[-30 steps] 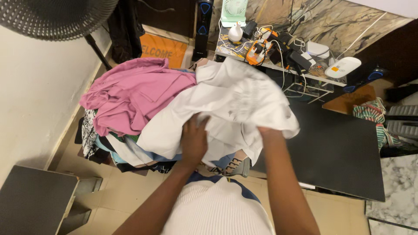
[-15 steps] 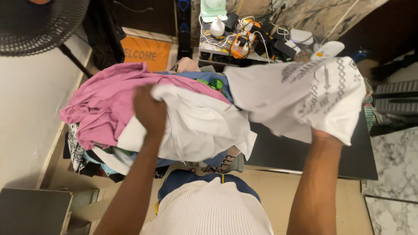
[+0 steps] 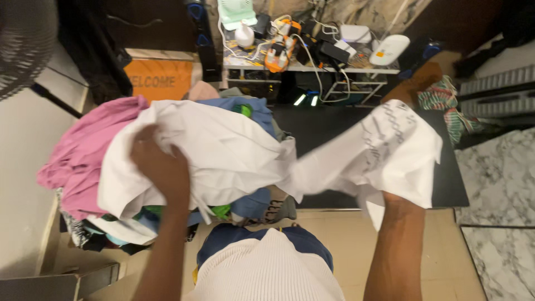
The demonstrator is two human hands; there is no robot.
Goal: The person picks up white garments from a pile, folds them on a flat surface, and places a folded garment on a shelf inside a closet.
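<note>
While the left hand (image 3: 159, 167) grips one bunched end of a white shirt (image 3: 234, 153) over the clothes pile (image 3: 72, 161), the right hand (image 3: 390, 192) — hidden under cloth, apparently clenched on the printed end — holds it above the black table (image 3: 446, 184), the shirt stretched between them.

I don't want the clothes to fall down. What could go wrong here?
1. The left hand grips the white shirt where it lies on the heap. Pulling it might drag the pink top off onto the floor.
2. The right hand's end of the shirt hangs over the black table, and its loose edge could sweep against the cables on the shelf behind.
</note>
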